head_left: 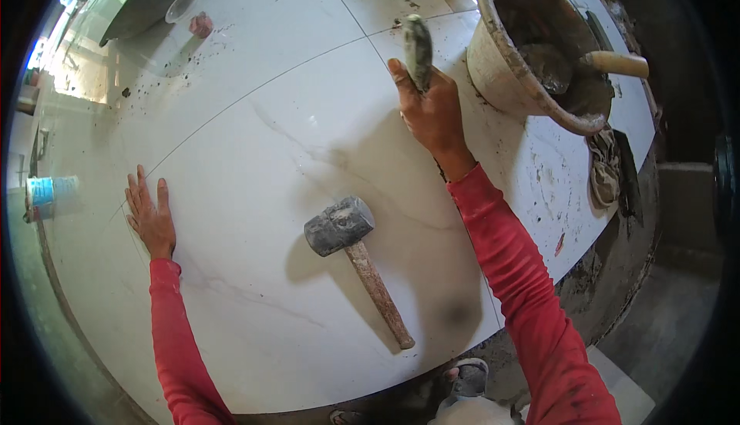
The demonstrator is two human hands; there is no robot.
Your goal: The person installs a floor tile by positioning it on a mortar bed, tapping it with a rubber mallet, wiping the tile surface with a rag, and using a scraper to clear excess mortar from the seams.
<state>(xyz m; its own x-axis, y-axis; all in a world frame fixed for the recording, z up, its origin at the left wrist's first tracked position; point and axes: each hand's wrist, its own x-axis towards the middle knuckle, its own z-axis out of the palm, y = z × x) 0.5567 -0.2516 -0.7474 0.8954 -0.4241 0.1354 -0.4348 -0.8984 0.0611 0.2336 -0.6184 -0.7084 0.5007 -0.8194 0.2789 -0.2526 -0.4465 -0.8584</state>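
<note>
My left hand [153, 217] lies spread on the white marble-veined tiles [247, 302] at the left, near a thin joint line. My right hand [428, 113] is raised at the upper middle, closed on a grimy, pale greenish oblong object [418, 47], perhaps a sponge or pad seen edge-on. Between my arms a rubber mallet [339, 225] with a grey head and worn wooden handle rests on the tile. Just right of my right hand stands a mortar-crusted bucket [501, 74], with a wooden handle [613, 63] of some tool jutting from it.
A crumpled dirty cloth [605, 167] lies below the bucket. A clear cup [181, 7] and reddish lump [200, 26] are at the upper left, a blue-and-white container [50, 190] at the far left. The tiles end at a rough cement edge [586, 271]; a sandalled foot [466, 379] shows below.
</note>
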